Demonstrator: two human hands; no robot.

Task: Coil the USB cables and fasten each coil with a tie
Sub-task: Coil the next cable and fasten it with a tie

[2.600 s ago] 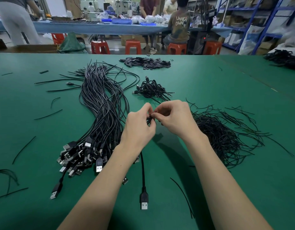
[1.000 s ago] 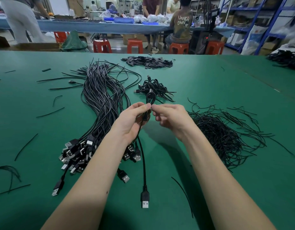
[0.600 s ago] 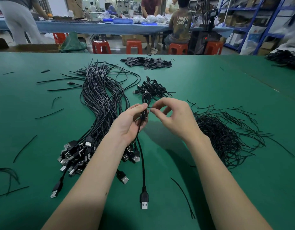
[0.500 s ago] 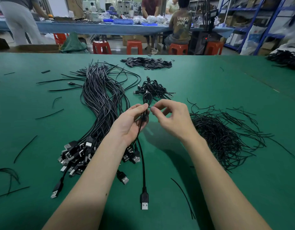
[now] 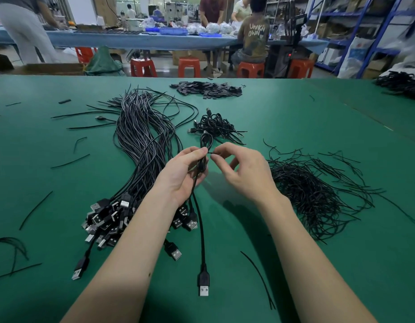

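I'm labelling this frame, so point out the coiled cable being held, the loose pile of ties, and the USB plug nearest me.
coiled cable (image 5: pixel 206 142), head view, on the loop above the fingers.
pile of ties (image 5: pixel 304 190), head view, on its dense middle.
USB plug (image 5: pixel 203 284), head view, on its black housing.

Both forearms are bare to the frame's near edge; the left hand (image 5: pixel 182 173) and right hand (image 5: pixel 245 172) wear no gloves, rings or watch.

Above the green felt-covered table (image 5: pixel 295 117), the left hand (image 5: pixel 185 173) grips a folded black USB cable (image 5: pixel 203 157), its silver-tipped plug (image 5: pixel 203 286) lying on the table, while the right hand (image 5: pixel 245 173) pinches a thin black wire tie (image 5: pixel 211 153) against the loop.
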